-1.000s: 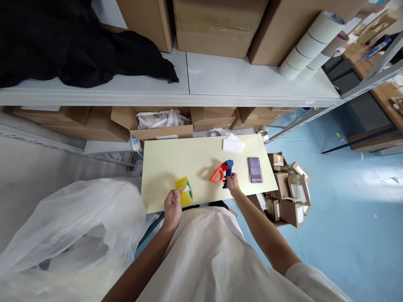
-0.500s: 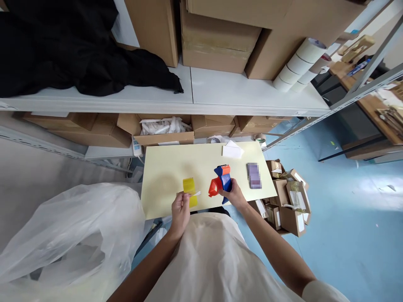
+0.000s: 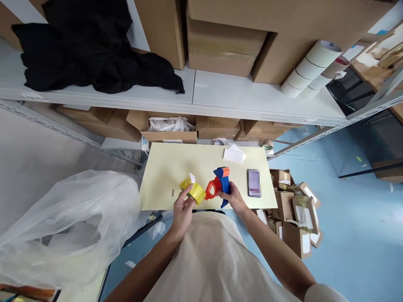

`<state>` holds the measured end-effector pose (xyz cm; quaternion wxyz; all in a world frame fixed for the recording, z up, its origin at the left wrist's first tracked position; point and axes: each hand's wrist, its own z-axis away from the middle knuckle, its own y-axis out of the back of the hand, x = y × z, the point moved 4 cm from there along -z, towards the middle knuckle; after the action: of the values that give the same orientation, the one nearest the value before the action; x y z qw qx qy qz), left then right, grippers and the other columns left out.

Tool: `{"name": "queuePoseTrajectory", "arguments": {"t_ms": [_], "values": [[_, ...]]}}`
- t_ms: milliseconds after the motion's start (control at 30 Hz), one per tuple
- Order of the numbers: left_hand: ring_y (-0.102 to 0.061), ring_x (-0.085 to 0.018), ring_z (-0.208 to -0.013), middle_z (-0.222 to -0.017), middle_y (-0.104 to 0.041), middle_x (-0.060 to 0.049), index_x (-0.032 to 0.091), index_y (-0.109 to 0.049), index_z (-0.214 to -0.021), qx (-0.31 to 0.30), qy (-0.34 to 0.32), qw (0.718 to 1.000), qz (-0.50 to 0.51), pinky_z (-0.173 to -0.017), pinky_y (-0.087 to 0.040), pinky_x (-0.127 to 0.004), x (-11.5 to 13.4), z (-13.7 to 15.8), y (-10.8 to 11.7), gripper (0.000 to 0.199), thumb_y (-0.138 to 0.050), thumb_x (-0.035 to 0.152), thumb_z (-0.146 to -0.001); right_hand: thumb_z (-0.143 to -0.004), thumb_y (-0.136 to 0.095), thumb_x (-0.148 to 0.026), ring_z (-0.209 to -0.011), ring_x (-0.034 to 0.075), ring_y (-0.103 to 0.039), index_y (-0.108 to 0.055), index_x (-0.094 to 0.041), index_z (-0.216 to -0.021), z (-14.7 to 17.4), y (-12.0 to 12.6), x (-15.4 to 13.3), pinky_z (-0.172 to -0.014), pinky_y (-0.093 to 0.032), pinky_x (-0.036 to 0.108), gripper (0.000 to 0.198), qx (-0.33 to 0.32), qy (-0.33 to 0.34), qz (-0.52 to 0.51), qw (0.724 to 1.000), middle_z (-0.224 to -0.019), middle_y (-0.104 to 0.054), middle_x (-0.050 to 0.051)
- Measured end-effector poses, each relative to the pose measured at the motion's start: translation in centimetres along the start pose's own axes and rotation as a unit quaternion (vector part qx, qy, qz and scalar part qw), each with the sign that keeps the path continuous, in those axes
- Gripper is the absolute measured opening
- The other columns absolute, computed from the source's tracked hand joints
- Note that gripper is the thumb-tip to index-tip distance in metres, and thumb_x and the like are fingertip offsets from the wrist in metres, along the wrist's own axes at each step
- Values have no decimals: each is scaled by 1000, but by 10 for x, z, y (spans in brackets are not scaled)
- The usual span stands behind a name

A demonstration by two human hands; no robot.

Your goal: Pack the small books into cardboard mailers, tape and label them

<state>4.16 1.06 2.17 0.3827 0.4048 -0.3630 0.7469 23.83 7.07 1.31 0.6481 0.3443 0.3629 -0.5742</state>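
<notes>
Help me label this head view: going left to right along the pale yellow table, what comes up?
Yellow tape roll in the left hand → red and blue tape dispenser in the right hand → blurred purple card.

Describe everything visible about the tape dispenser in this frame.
The tape dispenser is a handheld plastic tape gun: an orange rounded front loop, a blue body and handle, and an orange piece at the top. It stands upright near the front edge of the pale yellow table. The right hand grips its blue handle. The yellow tape roll, held in the left hand, sits right against the orange loop.
</notes>
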Motion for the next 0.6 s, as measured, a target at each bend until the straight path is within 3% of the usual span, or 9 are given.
{"name": "queuePoseTrajectory", "arguments": {"t_ms": [167,300,433,600], "values": [[-60,-19,-101,-116,-59,-6,26,-57,-121,54,-2,995,86,-86,-50,-34,13,5,-21,60,-75,29,-63,-61,-75,-33,-64,12,-49,-45,-22,-94,-3,23,9,-49,-48,26,46,48,40,-45,997,-74,-50,-4],[-58,-21,-108,-121,-56,-7,26,-54,-123,45,12,997,58,-87,-51,-34,17,14,-38,62,-75,29,-65,-62,-73,-31,-62,11,-47,-39,-24,-95,-2,31,4,-49,-51,27,48,32,67,-34,997,-74,-47,-6],[-63,-21,-100,-127,-56,-10,23,-52,-127,23,18,999,-30,-82,-53,-33,6,30,-52,62,-72,35,-69,-60,-75,-34,-61,12,-45,-40,-25,-96,-6,28,0,-47,-48,26,51,-36,74,-1,997,-74,-45,-6],[-64,-24,-102,-127,-58,-13,20,-54,-126,12,3,997,-82,-83,-54,-33,-4,41,-58,61,-71,37,-70,-60,-77,-44,-75,15,-51,-49,-24,-97,-9,28,8,-66,-47,28,51,-143,77,-40,986,-85,-55,-1]]}}
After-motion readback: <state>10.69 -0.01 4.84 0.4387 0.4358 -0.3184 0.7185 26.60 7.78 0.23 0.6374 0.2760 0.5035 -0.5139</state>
